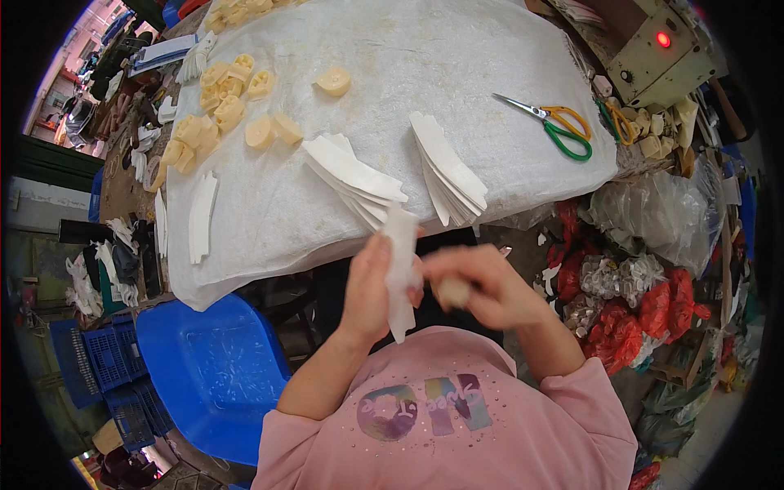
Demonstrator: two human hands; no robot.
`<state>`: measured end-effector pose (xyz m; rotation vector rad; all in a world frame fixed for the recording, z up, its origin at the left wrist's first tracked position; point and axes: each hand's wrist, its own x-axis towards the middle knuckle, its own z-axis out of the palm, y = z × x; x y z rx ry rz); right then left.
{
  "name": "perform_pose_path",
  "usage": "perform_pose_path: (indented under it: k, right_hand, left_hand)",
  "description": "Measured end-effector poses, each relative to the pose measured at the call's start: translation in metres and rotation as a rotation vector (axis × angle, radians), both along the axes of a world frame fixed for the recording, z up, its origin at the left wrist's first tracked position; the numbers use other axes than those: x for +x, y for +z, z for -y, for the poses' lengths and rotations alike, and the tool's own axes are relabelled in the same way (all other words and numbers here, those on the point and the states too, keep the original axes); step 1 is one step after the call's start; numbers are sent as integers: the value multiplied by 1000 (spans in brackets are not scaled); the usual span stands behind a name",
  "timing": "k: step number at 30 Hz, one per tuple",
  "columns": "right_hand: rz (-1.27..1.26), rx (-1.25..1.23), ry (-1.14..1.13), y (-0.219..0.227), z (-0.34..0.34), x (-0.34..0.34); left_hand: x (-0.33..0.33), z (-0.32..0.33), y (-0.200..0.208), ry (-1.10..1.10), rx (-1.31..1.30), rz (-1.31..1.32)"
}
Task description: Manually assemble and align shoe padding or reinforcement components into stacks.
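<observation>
In front of my chest, my left hand [369,287] is closed on a curved white strip [400,265] that stands nearly upright. Just to its right, my right hand [490,282] is blurred by motion, its fingers curled round a small cream-coloured round piece [453,292]. On the table beyond lie two fanned stacks of similar strips, a left stack [355,175] and a right stack [445,167]. Single strips [202,216] lie near the left edge.
A white sheet covers the table [367,106]. Several cream round pieces [229,86] cluster at its left; scissors [551,122] with green and yellow handles lie right. A box with a red light [663,39] stands far right. Below left is a blue tub [216,367]; plastic bags [653,306] lie right.
</observation>
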<state>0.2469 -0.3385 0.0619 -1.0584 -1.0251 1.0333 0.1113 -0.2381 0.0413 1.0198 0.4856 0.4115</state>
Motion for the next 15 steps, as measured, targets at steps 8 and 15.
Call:
perform_pose_path:
  k: [8, 15]
  right_hand:
    - [1128, -680, 23, -25, 55, 50]
    - [471, -373, -274, -43, 92, 49]
  left_hand:
    - [-8, -48, 35, 311, -258, 192]
    - [-9, -32, 44, 131, 767, -131]
